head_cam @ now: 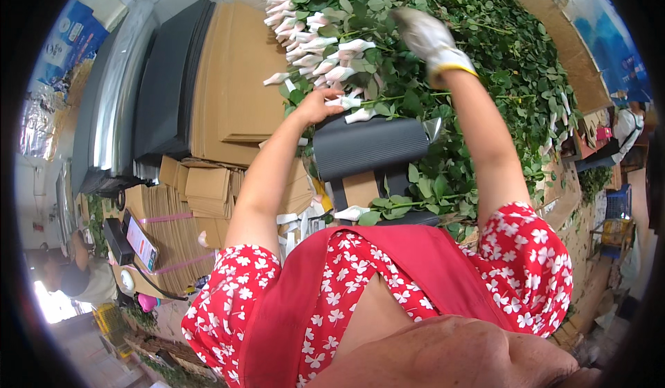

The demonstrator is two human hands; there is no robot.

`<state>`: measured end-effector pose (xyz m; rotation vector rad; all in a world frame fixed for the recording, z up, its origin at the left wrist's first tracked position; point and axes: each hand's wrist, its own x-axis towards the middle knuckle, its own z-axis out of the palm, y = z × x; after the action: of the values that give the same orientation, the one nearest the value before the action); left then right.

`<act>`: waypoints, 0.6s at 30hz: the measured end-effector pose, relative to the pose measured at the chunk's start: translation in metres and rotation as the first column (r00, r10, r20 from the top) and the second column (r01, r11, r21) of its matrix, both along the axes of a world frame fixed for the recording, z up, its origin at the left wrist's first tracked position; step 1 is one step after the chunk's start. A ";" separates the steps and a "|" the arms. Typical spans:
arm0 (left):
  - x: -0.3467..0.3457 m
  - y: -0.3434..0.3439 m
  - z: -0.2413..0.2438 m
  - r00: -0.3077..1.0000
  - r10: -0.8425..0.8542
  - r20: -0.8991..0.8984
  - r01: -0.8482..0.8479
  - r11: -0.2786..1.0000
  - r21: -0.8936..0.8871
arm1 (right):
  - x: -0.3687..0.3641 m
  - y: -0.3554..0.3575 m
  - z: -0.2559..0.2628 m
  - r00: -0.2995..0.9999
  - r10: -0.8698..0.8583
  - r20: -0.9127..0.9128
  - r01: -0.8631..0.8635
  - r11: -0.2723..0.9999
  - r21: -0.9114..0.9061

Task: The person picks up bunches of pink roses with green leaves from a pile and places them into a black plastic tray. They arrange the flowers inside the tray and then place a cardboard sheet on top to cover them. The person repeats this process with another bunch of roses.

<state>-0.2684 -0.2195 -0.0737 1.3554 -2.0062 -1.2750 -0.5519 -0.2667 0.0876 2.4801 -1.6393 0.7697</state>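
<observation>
My left hand (318, 107), bare, has its thumb and fingers closed around a rose bud in a white foam net (340, 103). That bud's stem appears to run right over the leafy pile. Another netted bud (360, 115) lies just below it, by a dark ribbed roll (370, 148). More netted rose buds (317, 45) are heaped above. My right hand (423, 35), in a white work glove with a yellow cuff edge, is blurred over the green rose foliage (499, 50); whether it holds anything cannot be seen. One netted rose (353, 212) lies close to my apron.
Large cardboard sheets (244, 71) and dark panels (171, 76) stand at the left. Below them are bundled cardboard pieces (171, 211) and a phone (140, 245) with a lit screen. Other people (626, 128) (85, 274) are at the far right and far left.
</observation>
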 end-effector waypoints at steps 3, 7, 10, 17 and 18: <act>-0.004 0.003 0.002 0.998 -0.058 0.019 0.059 0.995 -0.086 | 0.045 -0.053 -0.047 0.998 0.014 -0.065 0.000 0.978 0.209; -0.010 0.011 0.021 0.998 -0.007 0.068 0.009 1.000 -0.029 | 0.065 -0.054 -0.027 0.920 -0.071 -0.385 0.247 0.868 0.431; 0.001 0.017 0.023 0.994 0.073 0.086 -0.064 0.993 -0.096 | 0.027 -0.009 0.019 0.991 -0.091 -0.101 0.070 0.977 -0.202; -0.017 0.008 0.020 0.994 0.087 -0.065 -0.095 0.988 -0.120 | -0.269 0.166 0.160 0.466 -0.867 -0.176 0.327 0.354 -0.876; -0.020 0.005 0.015 0.987 0.099 -0.127 -0.112 0.988 -0.105 | -0.308 0.206 0.170 0.399 -0.914 -0.080 0.364 0.238 -0.901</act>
<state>-0.2886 -0.2149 -0.0588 1.2826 -1.8686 -1.1521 -0.8600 -0.0607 0.2580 0.9251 -1.4145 0.3033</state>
